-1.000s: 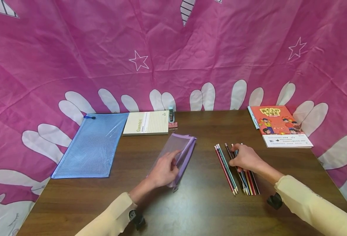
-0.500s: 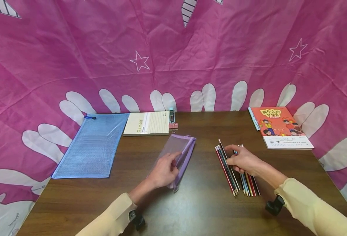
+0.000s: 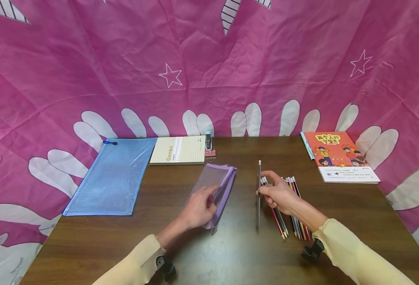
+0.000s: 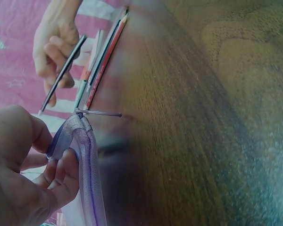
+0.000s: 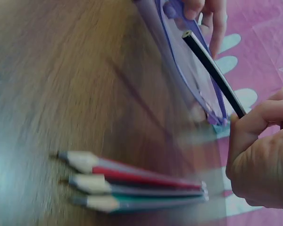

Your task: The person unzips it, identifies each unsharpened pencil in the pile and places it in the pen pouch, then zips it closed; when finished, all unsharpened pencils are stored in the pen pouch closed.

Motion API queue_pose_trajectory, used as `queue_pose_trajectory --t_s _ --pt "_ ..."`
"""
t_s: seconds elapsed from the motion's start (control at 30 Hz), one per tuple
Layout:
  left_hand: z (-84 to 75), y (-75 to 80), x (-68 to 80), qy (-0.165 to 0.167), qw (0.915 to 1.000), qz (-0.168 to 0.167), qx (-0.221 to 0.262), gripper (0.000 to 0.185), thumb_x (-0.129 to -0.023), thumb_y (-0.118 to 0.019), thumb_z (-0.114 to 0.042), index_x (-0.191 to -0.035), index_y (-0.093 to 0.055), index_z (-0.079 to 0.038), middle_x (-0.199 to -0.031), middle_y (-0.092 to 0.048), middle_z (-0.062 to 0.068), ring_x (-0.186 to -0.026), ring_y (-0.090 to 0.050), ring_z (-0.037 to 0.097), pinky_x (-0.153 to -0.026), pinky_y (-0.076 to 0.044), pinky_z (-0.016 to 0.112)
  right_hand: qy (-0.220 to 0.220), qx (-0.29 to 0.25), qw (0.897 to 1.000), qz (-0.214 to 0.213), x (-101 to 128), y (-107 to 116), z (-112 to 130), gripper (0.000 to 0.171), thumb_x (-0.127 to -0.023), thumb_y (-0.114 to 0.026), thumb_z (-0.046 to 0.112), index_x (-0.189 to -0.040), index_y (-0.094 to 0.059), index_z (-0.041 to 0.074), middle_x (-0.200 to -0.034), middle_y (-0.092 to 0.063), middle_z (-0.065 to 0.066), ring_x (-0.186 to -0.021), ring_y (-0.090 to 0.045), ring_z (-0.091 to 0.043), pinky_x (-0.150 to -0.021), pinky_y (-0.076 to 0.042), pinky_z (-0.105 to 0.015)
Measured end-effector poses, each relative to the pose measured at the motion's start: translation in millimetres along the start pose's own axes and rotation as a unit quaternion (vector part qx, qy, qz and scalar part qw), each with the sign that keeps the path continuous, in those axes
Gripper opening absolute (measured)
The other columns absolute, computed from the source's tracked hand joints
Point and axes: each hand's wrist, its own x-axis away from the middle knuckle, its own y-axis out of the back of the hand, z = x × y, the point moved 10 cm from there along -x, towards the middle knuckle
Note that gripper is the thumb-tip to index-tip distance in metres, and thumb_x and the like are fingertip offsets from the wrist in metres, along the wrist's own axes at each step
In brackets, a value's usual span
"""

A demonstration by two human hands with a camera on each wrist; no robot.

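My left hand (image 3: 198,208) pinches the open edge of a purple mesh zip pouch (image 3: 209,174). In the left wrist view, thumb and fingers hold the zippered edge (image 4: 61,141) up, and the mouth gapes. My right hand (image 3: 279,194) pinches a dark pencil (image 3: 259,180) between thumb and fingers, raised off the table to the right of the pouch. The right wrist view shows the unsharpened-looking end of that pencil (image 5: 212,70) pointing toward the pouch mouth (image 5: 179,61). Two groups of striped pencils lie under and beside my right hand, one with a red pencil (image 5: 146,178).
A blue mesh zip bag (image 3: 111,178) lies at the left. Behind the pouch are a cream notebook (image 3: 177,150), a small teal-capped case (image 3: 208,140) and a pink binder clip (image 3: 210,153). An orange book (image 3: 339,154) with a light blue pen (image 3: 307,145) sits at the back right.
My right hand has lifted a dark pencil from the right group and carried it left, past the other pencils toward the pouch. My left hand keeps its hold on the pouch.
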Motion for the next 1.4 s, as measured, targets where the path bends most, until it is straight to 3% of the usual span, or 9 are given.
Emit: queue_pose_trajectory --t_s 0.23,0.6,0.77,0.93,1.17,1.4 --pt "-0.2 0.4 0.4 0.001 1.0000 -0.004 0.009 0.061 -0.075 -0.063 0.002 -0.136 -0.059 0.000 -0.084 -0.053 -0.001 -0.074 -0.049 0.014 -0.063 -0.046 0.028 0.021 -0.042 0.999 -0.020 -11 -16 1 0.059 -0.088 -0.054 -0.007 -0.139 -0.027 0.004 -0.086 -0.067 -0.016 -0.045 -0.038 -0.006 -0.040 -0.028 -0.018" --pt "-0.4 1.4 -0.7 -0.002 0.9997 -0.023 0.009 0.061 -0.072 -0.061 0.005 -0.133 -0.059 0.005 -0.082 -0.052 -0.001 -0.072 -0.049 0.013 -0.062 -0.045 0.027 0.019 -0.077 0.996 -0.048 -25 -33 1 0.054 -0.089 -0.054 -0.007 -0.135 -0.030 0.008 -0.087 -0.067 -0.014 -0.045 -0.036 -0.006 -0.041 -0.027 -0.018" --pt "-2.1 2.9 -0.6 -0.001 0.9994 -0.034 0.009 0.060 -0.072 -0.061 0.006 -0.131 -0.060 0.006 -0.082 -0.053 -0.001 -0.071 -0.049 0.013 -0.062 -0.045 0.027 0.021 -0.094 0.993 -0.065 -32 -39 1 0.054 -0.087 -0.055 -0.008 -0.132 -0.031 0.008 -0.076 -0.063 -0.009 -0.045 -0.036 -0.008 -0.041 -0.026 -0.019" --pt "-3.9 4.5 -0.6 -0.001 0.9990 -0.042 0.013 0.059 -0.071 -0.061 0.005 -0.131 -0.061 0.005 -0.082 -0.052 -0.001 -0.070 -0.048 0.013 -0.061 -0.044 0.027 0.018 -0.094 0.992 -0.085 -38 -46 0 0.054 -0.086 -0.058 -0.009 -0.131 -0.033 0.008 -0.072 -0.061 -0.010 -0.043 -0.038 -0.008 -0.039 -0.028 -0.019" --pt "-3.6 6.2 -2.2 -0.001 0.9982 -0.057 0.019 0.058 -0.071 -0.062 0.005 -0.129 -0.061 0.006 -0.081 -0.053 -0.001 -0.069 -0.049 0.012 -0.059 -0.045 0.026 0.012 -0.093 0.991 -0.090 -41 -68 -6 0.053 -0.084 -0.060 -0.009 -0.129 -0.037 0.008 -0.060 -0.045 -0.002 -0.042 -0.038 -0.008 -0.038 -0.029 -0.019" --pt "-2.8 7.1 -4.0 0.004 0.9976 -0.063 0.030 0.059 -0.071 -0.062 0.005 -0.130 -0.061 0.006 -0.082 -0.054 0.001 -0.069 -0.049 0.011 -0.059 -0.045 0.025 -0.004 -0.056 0.995 -0.079 -38 -88 -10 0.053 -0.079 -0.060 -0.008 -0.127 -0.042 0.005 -0.059 -0.047 -0.004 -0.040 -0.039 -0.009 -0.036 -0.031 -0.020"
